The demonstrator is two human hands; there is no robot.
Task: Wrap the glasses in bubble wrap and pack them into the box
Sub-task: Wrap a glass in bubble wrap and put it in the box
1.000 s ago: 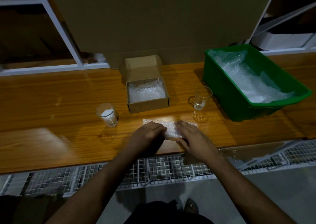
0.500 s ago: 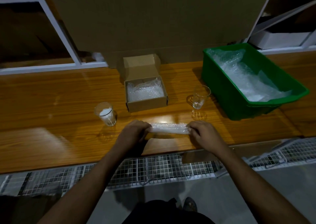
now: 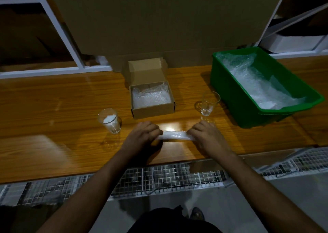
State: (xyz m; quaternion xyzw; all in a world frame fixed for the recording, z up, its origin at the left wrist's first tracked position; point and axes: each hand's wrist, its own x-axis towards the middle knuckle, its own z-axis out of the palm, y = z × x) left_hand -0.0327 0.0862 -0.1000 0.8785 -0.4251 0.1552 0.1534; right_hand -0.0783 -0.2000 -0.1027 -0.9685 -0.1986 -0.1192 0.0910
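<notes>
In front of the small open brown cardboard box (image 3: 153, 99), both the left hand (image 3: 142, 134) and right hand (image 3: 205, 135) clench their fingers on opposite ends of a rolled clear bubble-wrap strip (image 3: 174, 136) above the wooden surface (image 3: 53, 108).

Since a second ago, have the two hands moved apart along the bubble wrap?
Yes. The left hand has shifted toward the tumbler, the right hand under the handled glass, gripping the rolled bubble wrap ends.

head view: worn high, looks forward and down | wooden table (image 3: 53, 108) spans mid-frame, shelving at 12 o'clock | forearms enter from 6 o'clock, both hands near centre | green bin (image 3: 248, 112) at 2 o'clock | wide-angle bend at edges; dim light, far shelf detail probably unreadable | single view, no overlap
</notes>
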